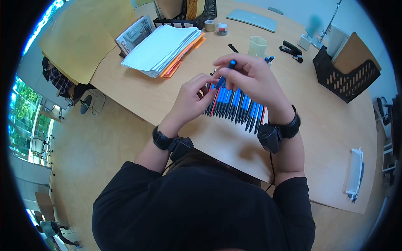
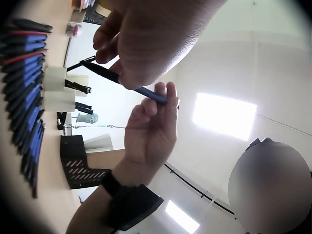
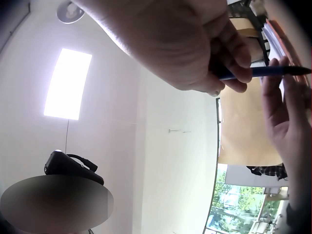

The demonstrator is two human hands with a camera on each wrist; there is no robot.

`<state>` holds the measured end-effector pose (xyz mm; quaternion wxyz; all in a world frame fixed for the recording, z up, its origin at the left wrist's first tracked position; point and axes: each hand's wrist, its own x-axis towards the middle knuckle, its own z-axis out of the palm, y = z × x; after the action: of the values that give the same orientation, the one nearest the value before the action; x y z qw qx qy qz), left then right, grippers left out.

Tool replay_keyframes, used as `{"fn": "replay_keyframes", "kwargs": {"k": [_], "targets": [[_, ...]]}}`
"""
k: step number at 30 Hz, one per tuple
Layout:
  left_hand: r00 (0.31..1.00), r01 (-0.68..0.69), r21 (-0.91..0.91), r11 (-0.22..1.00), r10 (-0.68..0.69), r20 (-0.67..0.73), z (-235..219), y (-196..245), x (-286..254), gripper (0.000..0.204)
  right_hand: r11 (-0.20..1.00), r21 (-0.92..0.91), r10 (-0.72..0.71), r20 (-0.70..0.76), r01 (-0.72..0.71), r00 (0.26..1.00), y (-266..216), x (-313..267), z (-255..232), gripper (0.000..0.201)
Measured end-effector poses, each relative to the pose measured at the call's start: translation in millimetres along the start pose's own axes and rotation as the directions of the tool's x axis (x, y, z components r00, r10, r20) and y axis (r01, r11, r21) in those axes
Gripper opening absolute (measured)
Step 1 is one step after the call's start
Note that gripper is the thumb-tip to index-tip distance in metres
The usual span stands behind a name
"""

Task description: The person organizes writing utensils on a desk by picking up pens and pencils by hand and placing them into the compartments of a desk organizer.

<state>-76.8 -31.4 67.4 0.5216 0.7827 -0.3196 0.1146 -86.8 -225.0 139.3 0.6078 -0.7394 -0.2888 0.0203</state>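
Observation:
A blue pen with a black tip [image 1: 226, 75] is held up over the table between both hands. My left hand [image 1: 194, 99] pinches it toward the tip end; in the left wrist view this hand [image 2: 156, 41] hides part of the barrel. My right hand [image 1: 255, 79] grips the other end, and in the right wrist view its curled fingers [image 3: 195, 46] cover that end. Beneath the hands lies a row of blue and black pens [image 1: 236, 106], with a few red ones, side by side, tips toward my body. Behind them stands a pale hexagonal holder [image 1: 258, 46]; dark pens [image 2: 78, 87] stick out of the holders.
White papers on orange folders [image 1: 163, 48] lie at the back left, near tape [image 1: 210, 26] and a laptop [image 1: 252, 20]. At the right are a stapler [image 1: 292, 49], a black file holder [image 1: 345, 75] and a white packet [image 1: 355, 173]. One black pen [image 1: 233, 48] lies behind the hands.

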Motion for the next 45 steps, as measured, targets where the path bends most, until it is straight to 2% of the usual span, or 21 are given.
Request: {"fn": "replay_keyframes", "kwargs": {"k": [3, 4, 6, 7, 9, 11, 13, 16, 18, 21, 24, 26, 30, 31, 32, 35, 39, 41, 42, 44, 45], "targets": [[0.996, 0.034, 0.15, 0.988, -0.021, -0.088, 3.8, -16.3, 0.6, 0.017, 0.967, -0.185, -0.223, -0.303, 0.172, 0.927, -0.4, -3.6, -15.0, 0.021], [0.993, 0.111, 0.245, 0.963, -0.1, -0.057, 3.0, -27.1, -1.3, 0.016, 0.967, -0.187, -0.224, -0.301, 0.173, 0.927, 0.8, -4.8, -24.8, 0.021], [0.983, 0.183, 0.34, 0.923, -0.181, -0.037, 3.2, -50.5, -6.1, 0.016, 0.894, -0.406, -0.401, -0.539, 0.189, 0.741, 4.5, -5.4, -47.0, 0.022], [0.981, 0.175, 0.468, 0.866, -0.191, -0.014, 4.4, -62.9, -9.0, 0.017, 0.895, -0.405, -0.401, -0.539, 0.189, 0.741, 7.6, -5.4, -56.7, 0.022], [0.979, 0.156, 0.589, 0.793, -0.202, 0.012, 5.6, -66.4, -8.7, 0.018, 0.866, -0.498, -0.414, -0.65, 0.054, 0.637, 17.4, -4.7, -74.7, 0.021], [0.922, 0.268, 0.714, 0.647, -0.388, 0.006, 8.3, -57.6, -4.7, 0.02, 0.889, -0.454, -0.377, -0.659, 0.056, 0.651, 31.3, -1.8, -89.0, 0.024], [0.896, 0.271, 0.753, 0.599, -0.443, 0.029, 7.1, -50.8, 1.7, 0.02, 0.91, -0.411, -0.341, -0.661, 0.058, 0.668, 52.1, 2.2, -103.2, 0.028], [0.837, 0.252, 0.825, 0.506, -0.541, 0.076, 0.4, -41.9, 8.8, 0.02, 0.903, -0.416, -0.204, -0.635, -0.107, 0.745, 68.5, 2.4, -110.9, 0.037], [0.806, 0.228, 0.858, 0.461, -0.583, 0.099, -4.4, -47.0, 8.6, 0.02, 0.688, -0.698, -0.267, -0.499, -0.2, 0.824, 49.8, -7.5, -99.3, 0.044], [0.839, 0.256, 0.838, 0.481, -0.542, 0.055, -8.9, -63.3, 5.0, 0.02, 0.667, -0.701, -0.258, -0.535, -0.252, 0.805, 17.4, -17.1, -88.8, 0.043], [0.853, 0.351, 0.685, 0.638, -0.519, 0.046, -12.0, -59.3, 3.4, 0.02, 0.748, -0.631, -0.237, -0.545, -0.207, 0.804, 1.4, -23.7, -82.8, 0.043], [0.955, 0.261, 0.41, 0.874, -0.297, 0.025, -12.6, -46.8, 2.0, 0.018, 0.782, -0.611, -0.267, -0.505, -0.122, 0.821, -2.1, -24.1, -76.9, 0.044], [0.971, 0.237, 0.165, 0.957, -0.237, -0.018, -3.4, -3.7, 6.9, 0.019, 0.887, -0.454, -0.274, -0.378, 0.081, 0.884, -2.5, -16.6, -53.5, 0.046], [0.989, 0.146, 0.132, 0.98, -0.144, -0.025, 0.5, 3.1, 7.8, 0.018, 0.914, -0.39, -0.255, -0.339, 0.112, 0.906, -1.0, -13.7, -47.4, 0.046], [0.998, 0.053, 0.098, 0.994, -0.05, -0.035, 3.5, 8.5, 8.1, 0.017, 0.914, -0.39, -0.255, -0.339, 0.112, 0.906, -1.2, -11.8, -41.3, 0.046], [0.994, 0.08, 0.074, 0.994, -0.085, 0.066, 7.5, 20.4, 8.9, 0.018, 0.991, -0.127, -0.042, -0.053, 0.035, 0.998, -6.5, -9.9, -24.1, 0.037], [0.998, -0.003, 0.144, 0.99, 0.012, -0.058, 18.4, 5.9, 12.8, 0.017, 0.994, -0.093, -0.06, -0.033, 0.057, 0.998, 3.7, -0.9, -26.9, 0.028], [0.991, 0.102, 0.303, 0.948, -0.07, -0.117, 16.4, -11.4, 12.1, 0.019, 0.982, -0.123, -0.184, -0.398, 0.146, 0.899, 11.6, 3.0, -30.8, 0.023], [0.991, 0.102, 0.303, 0.947, -0.069, -0.117, 14.8, -22.6, 10.8, 0.019, 0.981, -0.123, -0.185, -0.398, 0.147, 0.898, 16.5, 5.5, -33.8, 0.023], [0.991, 0.131, 0.48, 0.868, -0.126, -0.043, 12.0, -46.2, 6.2, 0.02, 0.899, -0.412, -0.372, -0.544, 0.147, 0.752, 27.2, 10.1, -39.9, 0.021], [0.991, 0.131, 0.481, 0.867, -0.127, -0.042, 12.7, -56.1, 2.8, 0.02, 0.9, -0.411, -0.371, -0.545, 0.147, 0.751, 31.2, 11.2, -40.9, 0.021]]}}
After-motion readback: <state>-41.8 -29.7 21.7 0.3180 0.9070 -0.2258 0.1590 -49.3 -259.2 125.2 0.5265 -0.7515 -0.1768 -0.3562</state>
